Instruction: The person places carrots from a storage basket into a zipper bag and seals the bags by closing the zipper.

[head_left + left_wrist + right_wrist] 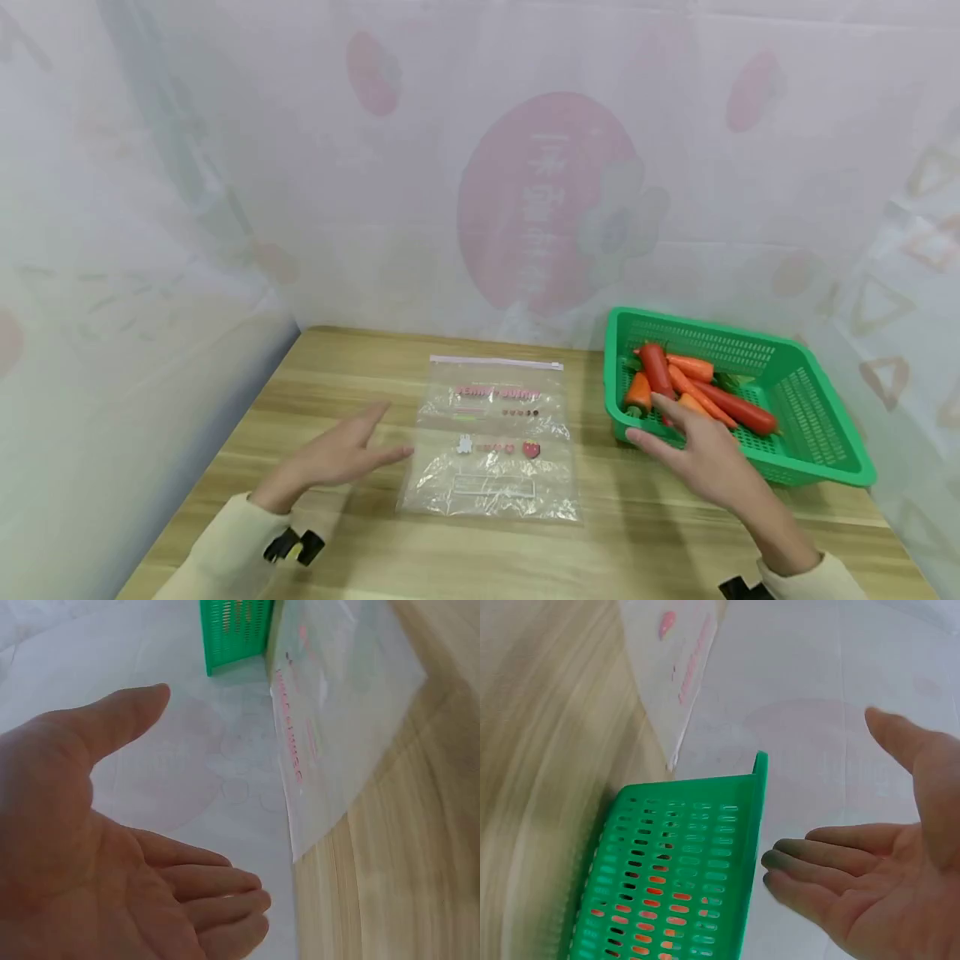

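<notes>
A clear zip bag point(495, 450) with pink print and a white slider strip lies flat on the wooden table. To its left hovers my left hand point(337, 454), fingers extended and nothing held. My right hand point(708, 458) reaches over the near left rim of a green plastic basket point(821, 417), its fingers relaxed and thumb apart. Inside the basket are red and orange vegetables, among them a long red pepper point(738, 408) and a carrot point(693, 367). In the right wrist view the fingertips are beside the rim, holding nothing.
The wooden table point(322, 367) ends at a printed white cloth point(375, 208) hung behind it, with more cloth on the left and right sides. The basket stands at the back right, near the right cloth.
</notes>
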The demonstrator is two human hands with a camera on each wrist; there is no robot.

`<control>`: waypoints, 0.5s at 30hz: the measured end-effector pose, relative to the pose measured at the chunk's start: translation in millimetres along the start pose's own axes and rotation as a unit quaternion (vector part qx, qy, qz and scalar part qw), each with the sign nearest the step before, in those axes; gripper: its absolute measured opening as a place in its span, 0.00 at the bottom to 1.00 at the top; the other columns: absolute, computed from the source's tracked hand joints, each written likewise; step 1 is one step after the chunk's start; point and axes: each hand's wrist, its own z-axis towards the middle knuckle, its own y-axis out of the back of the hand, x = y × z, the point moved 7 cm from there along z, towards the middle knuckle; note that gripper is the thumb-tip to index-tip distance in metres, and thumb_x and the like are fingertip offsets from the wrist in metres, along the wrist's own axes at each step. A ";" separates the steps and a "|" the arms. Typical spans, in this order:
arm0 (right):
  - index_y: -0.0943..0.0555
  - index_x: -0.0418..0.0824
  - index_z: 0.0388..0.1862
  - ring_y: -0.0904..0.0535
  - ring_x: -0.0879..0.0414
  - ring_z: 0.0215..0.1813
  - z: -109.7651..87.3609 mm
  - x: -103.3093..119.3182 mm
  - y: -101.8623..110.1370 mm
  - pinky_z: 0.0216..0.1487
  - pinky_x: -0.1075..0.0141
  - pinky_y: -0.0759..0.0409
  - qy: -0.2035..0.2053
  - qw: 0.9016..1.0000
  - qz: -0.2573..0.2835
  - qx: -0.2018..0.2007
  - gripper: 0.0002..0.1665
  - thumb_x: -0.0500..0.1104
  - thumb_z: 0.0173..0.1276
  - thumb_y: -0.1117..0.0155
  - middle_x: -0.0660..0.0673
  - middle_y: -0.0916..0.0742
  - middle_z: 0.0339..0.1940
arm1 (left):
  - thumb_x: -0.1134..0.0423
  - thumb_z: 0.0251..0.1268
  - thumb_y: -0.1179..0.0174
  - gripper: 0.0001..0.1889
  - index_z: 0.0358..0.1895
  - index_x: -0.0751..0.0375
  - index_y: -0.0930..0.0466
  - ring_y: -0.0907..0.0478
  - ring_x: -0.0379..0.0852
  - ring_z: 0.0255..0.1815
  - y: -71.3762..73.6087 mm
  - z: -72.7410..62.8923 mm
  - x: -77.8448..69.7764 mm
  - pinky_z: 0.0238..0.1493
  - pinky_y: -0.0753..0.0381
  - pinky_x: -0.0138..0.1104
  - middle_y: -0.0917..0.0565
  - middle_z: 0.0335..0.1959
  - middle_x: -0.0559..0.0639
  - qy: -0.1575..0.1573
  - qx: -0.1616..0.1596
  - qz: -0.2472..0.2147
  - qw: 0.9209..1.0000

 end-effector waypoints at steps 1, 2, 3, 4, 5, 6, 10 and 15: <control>0.33 0.32 0.81 0.19 0.31 0.68 4.4 1.0 3.4 0.60 0.38 0.16 -0.004 1.000 0.014 0.000 0.51 0.68 0.75 0.38 0.28 0.21 0.73 | 0.39 0.76 0.42 0.52 0.80 0.83 0.51 0.46 0.77 0.82 1.4 4.7 0.9 0.81 0.43 0.65 0.46 0.81 0.80 0.008 0.013 -0.033 0.999; 0.32 0.31 0.79 0.16 0.33 0.66 9.3 2.3 6.3 0.59 0.42 0.14 -0.007 1.000 0.028 0.003 0.49 0.66 0.76 0.38 0.29 0.19 0.71 | 0.40 0.77 0.42 0.51 0.80 0.82 0.51 0.45 0.76 0.83 3.0 9.5 2.9 0.81 0.43 0.65 0.45 0.82 0.79 0.021 0.022 -0.066 0.997; 0.30 0.32 0.78 0.13 0.35 0.61 14.8 3.1 8.4 0.55 0.46 0.12 -0.013 0.999 0.044 0.011 0.47 0.66 0.77 0.38 0.29 0.18 0.70 | 0.40 0.78 0.42 0.50 0.81 0.81 0.51 0.43 0.75 0.82 5.1 13.7 5.1 0.81 0.41 0.64 0.44 0.82 0.78 0.037 0.029 -0.093 0.995; 0.29 0.33 0.78 0.11 0.39 0.54 19.8 3.7 9.3 0.49 0.50 0.11 -0.023 0.998 0.061 0.022 0.46 0.66 0.77 0.38 0.28 0.15 0.66 | 0.40 0.78 0.43 0.49 0.81 0.80 0.50 0.42 0.75 0.82 7.0 18.0 7.7 0.80 0.39 0.64 0.42 0.81 0.77 0.051 0.034 -0.119 0.991; 0.28 0.33 0.77 0.12 0.41 0.50 25.4 5.2 9.9 0.45 0.53 0.12 -0.031 0.996 0.073 0.035 0.46 0.66 0.77 0.38 0.29 0.14 0.64 | 0.41 0.78 0.43 0.48 0.80 0.79 0.49 0.40 0.74 0.82 9.1 22.1 10.4 0.80 0.37 0.63 0.40 0.81 0.77 0.065 0.038 -0.144 0.987; 0.28 0.34 0.77 0.14 0.45 0.44 31.4 6.7 9.9 0.41 0.56 0.15 -0.041 0.994 0.082 0.052 0.46 0.67 0.76 0.38 0.29 0.15 0.65 | 0.41 0.78 0.42 0.48 0.80 0.79 0.48 0.39 0.74 0.81 11.1 26.4 13.1 0.79 0.35 0.63 0.39 0.80 0.76 0.078 0.041 -0.168 0.982; 0.25 0.37 0.76 0.18 0.46 0.38 58.1 13.6 9.1 0.41 0.58 0.17 -0.063 0.987 0.103 0.106 0.45 0.68 0.75 0.38 0.30 0.16 0.68 | 0.44 0.80 0.43 0.43 0.78 0.78 0.43 0.34 0.73 0.79 20.1 46.0 18.5 0.79 0.33 0.60 0.34 0.78 0.75 0.094 0.056 -0.228 0.968; 0.28 0.32 0.77 0.18 0.35 0.68 92.2 21.8 3.1 0.68 0.48 0.17 -0.095 0.971 0.164 0.145 0.45 0.64 0.78 0.39 0.30 0.22 0.75 | 0.51 0.83 0.45 0.36 0.77 0.80 0.40 0.40 0.73 0.82 29.9 76.9 16.5 0.83 0.38 0.56 0.36 0.79 0.76 0.097 0.081 -0.273 0.954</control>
